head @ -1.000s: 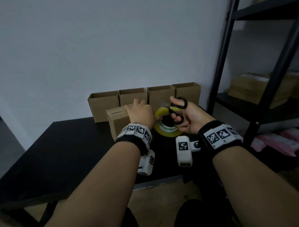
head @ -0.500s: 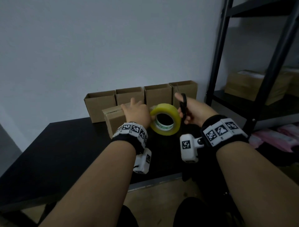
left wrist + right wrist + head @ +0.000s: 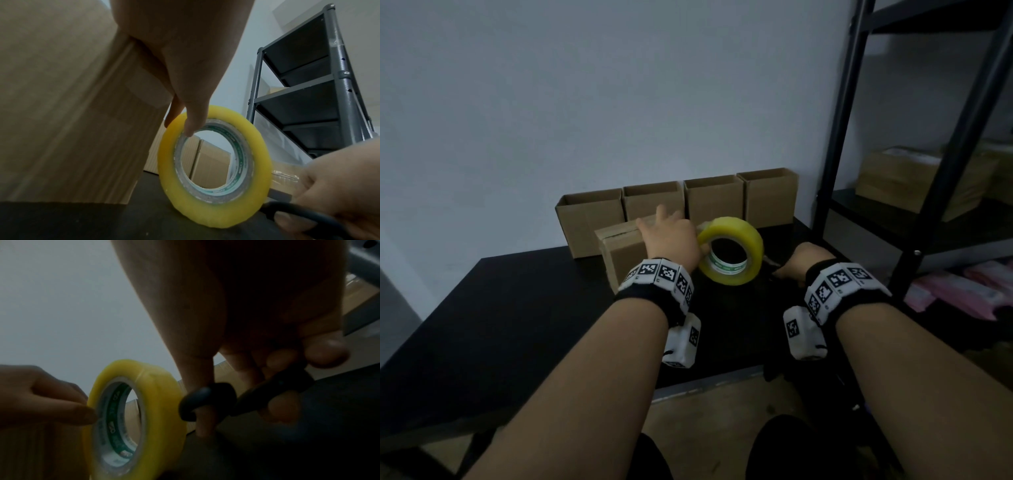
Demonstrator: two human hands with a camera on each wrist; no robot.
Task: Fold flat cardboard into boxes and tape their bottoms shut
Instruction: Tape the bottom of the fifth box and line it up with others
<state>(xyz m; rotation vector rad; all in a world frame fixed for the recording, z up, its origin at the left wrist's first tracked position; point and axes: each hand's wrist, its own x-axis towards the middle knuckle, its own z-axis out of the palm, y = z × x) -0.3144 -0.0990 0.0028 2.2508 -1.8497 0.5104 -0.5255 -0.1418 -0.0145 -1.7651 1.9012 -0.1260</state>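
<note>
A brown cardboard box (image 3: 623,255) stands on the black table (image 3: 517,308), clear tape along its top seam. My left hand (image 3: 671,236) lies on the box's right top edge. Its thumb (image 3: 190,128) and a finger behind pinch the rim of the yellow tape roll (image 3: 729,255), which stands on edge just right of the box. My right hand (image 3: 804,262) is low on the table to the right of the roll. It grips black scissors (image 3: 207,402), thumb through one loop; the blades are mostly hidden behind the roll (image 3: 213,170).
Several open-topped folded boxes (image 3: 654,202) line the wall behind. A black metal shelf rack (image 3: 839,171) stands right of the table, with stacked flat cardboard (image 3: 900,185) on a shelf and pink packets (image 3: 962,294) below.
My right hand has dropped with the scissors from beside the top of the roll down to the table on its right. My left hand stayed on the box, against the roll.
</note>
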